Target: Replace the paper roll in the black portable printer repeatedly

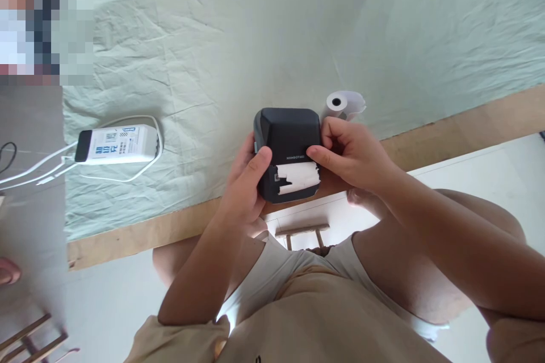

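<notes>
A black, rounded device (pixel 289 133) with small lettering sits at the front edge of the cloth-covered table. Torn white paper (pixel 298 177) lies across its near face. My left hand (pixel 249 181) grips the device's left side, thumb on top and the other fingers underneath, partly hidden. On the other side, my right hand (pixel 349 150) has its fingers curled against the right edge, thumb tip on the top surface. Just beyond that hand stands a white paper roll (pixel 336 103) with a dark core, its loose end trailing to the right.
A white power bank or charger (pixel 121 143) with a black end and white cables lies on the pale green cloth (pixel 238 28) at left. The table's wooden edge (pixel 149 238) runs in front of my knees. Part of another person shows at the top left, pixelated.
</notes>
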The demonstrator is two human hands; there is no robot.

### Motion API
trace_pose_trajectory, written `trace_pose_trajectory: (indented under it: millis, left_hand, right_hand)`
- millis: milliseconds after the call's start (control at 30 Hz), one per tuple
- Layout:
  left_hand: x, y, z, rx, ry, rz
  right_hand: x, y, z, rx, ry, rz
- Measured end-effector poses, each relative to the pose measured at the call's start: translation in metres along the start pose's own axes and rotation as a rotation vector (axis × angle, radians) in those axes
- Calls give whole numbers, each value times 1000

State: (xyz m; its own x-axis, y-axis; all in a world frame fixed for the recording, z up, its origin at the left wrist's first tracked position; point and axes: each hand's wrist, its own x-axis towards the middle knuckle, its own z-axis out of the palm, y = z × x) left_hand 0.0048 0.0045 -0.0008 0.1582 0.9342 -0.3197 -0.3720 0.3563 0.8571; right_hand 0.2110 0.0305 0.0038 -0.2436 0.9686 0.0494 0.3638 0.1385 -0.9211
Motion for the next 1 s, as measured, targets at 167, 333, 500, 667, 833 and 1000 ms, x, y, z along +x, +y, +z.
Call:
trace_pose_trajectory:
  millis: [167,333,500,667,833,1000]
  left_hand:
    - [3,0,6,-119,191,-55]
    - [2,3,11,-143,257,-59]
    - [2,7,13,-145,266,-46]
    - [6,3,12,-143,334,-22]
    - [7,1,10,-190,335,-64]
    - [4,4,12,-141,322,-35]
  right_hand:
    - [-3,-4,-1,72,-22,-56]
    - [-6,-7,-3,145,-103,23]
    - [-6,-12,-8,70,-87,-27]
    - [-5,-18,-13,-55,-67,-119]
    - [-6,-30,-14,-37,193,-187]
    - [2,-43,-15,-20,403,-268]
